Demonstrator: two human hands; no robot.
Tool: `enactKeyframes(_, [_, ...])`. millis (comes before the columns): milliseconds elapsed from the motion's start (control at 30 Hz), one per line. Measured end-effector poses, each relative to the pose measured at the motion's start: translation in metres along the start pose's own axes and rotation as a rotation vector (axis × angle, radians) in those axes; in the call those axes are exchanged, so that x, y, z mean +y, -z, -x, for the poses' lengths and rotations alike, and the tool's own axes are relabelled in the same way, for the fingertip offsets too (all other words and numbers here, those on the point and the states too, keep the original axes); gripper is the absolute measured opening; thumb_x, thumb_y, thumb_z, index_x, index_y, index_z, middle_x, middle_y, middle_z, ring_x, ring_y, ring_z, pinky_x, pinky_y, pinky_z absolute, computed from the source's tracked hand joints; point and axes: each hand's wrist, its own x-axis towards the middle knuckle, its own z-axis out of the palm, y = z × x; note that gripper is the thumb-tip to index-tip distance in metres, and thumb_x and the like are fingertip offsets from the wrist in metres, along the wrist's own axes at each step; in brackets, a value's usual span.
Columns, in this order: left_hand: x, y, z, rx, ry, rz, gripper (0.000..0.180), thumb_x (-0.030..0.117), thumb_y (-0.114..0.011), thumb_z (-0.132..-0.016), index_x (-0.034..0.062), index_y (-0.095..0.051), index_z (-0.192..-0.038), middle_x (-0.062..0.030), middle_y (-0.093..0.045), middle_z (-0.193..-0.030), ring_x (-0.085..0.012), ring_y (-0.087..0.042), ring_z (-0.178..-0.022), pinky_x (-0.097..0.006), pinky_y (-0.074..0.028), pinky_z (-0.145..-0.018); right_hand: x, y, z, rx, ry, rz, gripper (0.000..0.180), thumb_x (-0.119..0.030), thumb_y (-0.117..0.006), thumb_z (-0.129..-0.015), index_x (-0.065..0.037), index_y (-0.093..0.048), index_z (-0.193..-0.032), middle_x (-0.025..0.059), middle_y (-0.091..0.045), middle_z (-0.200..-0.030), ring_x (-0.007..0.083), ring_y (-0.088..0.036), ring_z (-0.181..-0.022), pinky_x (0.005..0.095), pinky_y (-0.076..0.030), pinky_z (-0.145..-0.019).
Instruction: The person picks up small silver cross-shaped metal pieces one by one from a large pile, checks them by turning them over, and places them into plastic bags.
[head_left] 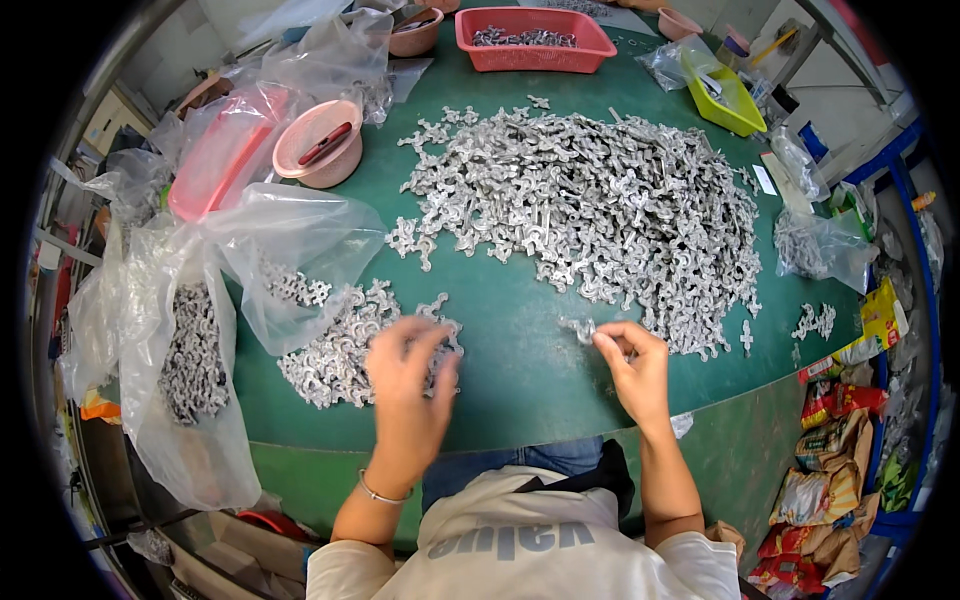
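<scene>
My right hand (638,372) pinches a small silver cast-metal part (578,328) between thumb and fingertips, just off the near edge of a large heap of similar metal parts (600,200). Over a smaller pile of these parts (335,350) on the left, my left hand (408,375) is slightly blurred, its fingers and thumb apart. I see nothing held in it, though parts lie behind and beneath the fingers. Both piles rest on a green tabletop (500,390).
Left of the small pile stands a clear plastic bag (185,440) with metal parts inside. A pink bowl (350,165) holds a red-handled tool (325,144). Farther back are a red basket (535,60) and a yellow-green tray (735,115). Blue shelving (885,400) borders the right.
</scene>
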Motion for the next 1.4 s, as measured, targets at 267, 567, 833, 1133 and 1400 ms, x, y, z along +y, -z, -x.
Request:
enactKeyframes(267, [0.045, -0.024, -0.003, -0.212, 0.026, 0.596, 0.035, -0.005, -0.066, -0.068, 0.0031, -0.061, -0.102, -0.0113, -0.058, -0.094, -0.0187, -0.058, -0.077, -0.026, -0.047, -0.066, -0.036, 0.016, 0.030, -0.203, -0.221, -0.530, 0.010, -0.008, -0.059, -0.083, 0.002, -0.061, -0.081, 0.0027, -0.063, -0.072, 0.0033, -0.052, -0.065, 0.0172, -0.039, -0.058])
enactKeyframes(567, [0.050, -0.020, 0.003, -0.208, 0.067, 0.673, 0.024, -0.006, -0.068, -0.066, -0.0003, -0.065, -0.089, -0.0105, -0.063, -0.081, -0.0179, -0.059, -0.071, -0.025, -0.046, -0.063, -0.043, 0.017, 0.037, -0.187, -0.138, -0.589, 0.010, -0.006, -0.058, -0.083, 0.003, -0.060, -0.080, 0.0024, -0.062, -0.074, 0.0031, -0.050, -0.064, 0.0179, -0.038, -0.056])
enactKeyframes(833, [0.052, -0.018, 0.007, -0.192, 0.029, 0.726, 0.024, -0.006, -0.070, -0.065, -0.0021, -0.065, -0.087, -0.0125, -0.064, -0.080, -0.0185, -0.060, -0.070, -0.026, -0.047, -0.062, -0.046, 0.018, 0.040, -0.097, 0.030, -0.432, 0.009, -0.005, -0.059, -0.081, 0.004, -0.059, -0.079, 0.0078, -0.061, -0.074, 0.0073, -0.050, -0.062, 0.0196, -0.037, -0.055])
enactKeyframes(1133, [0.055, -0.017, 0.013, -0.210, 0.015, 0.768, 0.024, -0.006, -0.071, -0.063, -0.0033, -0.064, -0.086, -0.0134, -0.064, -0.081, -0.0183, -0.060, -0.070, -0.026, -0.047, -0.062, -0.050, 0.018, 0.041, -0.047, 0.187, -0.425, 0.007, -0.002, -0.057, -0.080, 0.005, -0.060, -0.078, 0.0116, -0.061, -0.075, 0.0145, -0.054, -0.063, 0.0228, -0.041, -0.056])
enactKeyframes(1400, [0.062, -0.018, 0.022, -0.225, 0.010, 0.810, 0.028, -0.006, -0.074, -0.062, -0.0039, -0.063, -0.087, -0.0144, -0.063, -0.081, -0.0168, -0.060, -0.069, -0.026, -0.048, -0.062, -0.053, 0.022, 0.042, -0.067, 0.132, -0.464, 0.008, 0.000, -0.055, -0.081, 0.006, -0.059, -0.077, 0.0125, -0.061, -0.074, 0.0141, -0.055, -0.063, 0.0234, -0.042, -0.056])
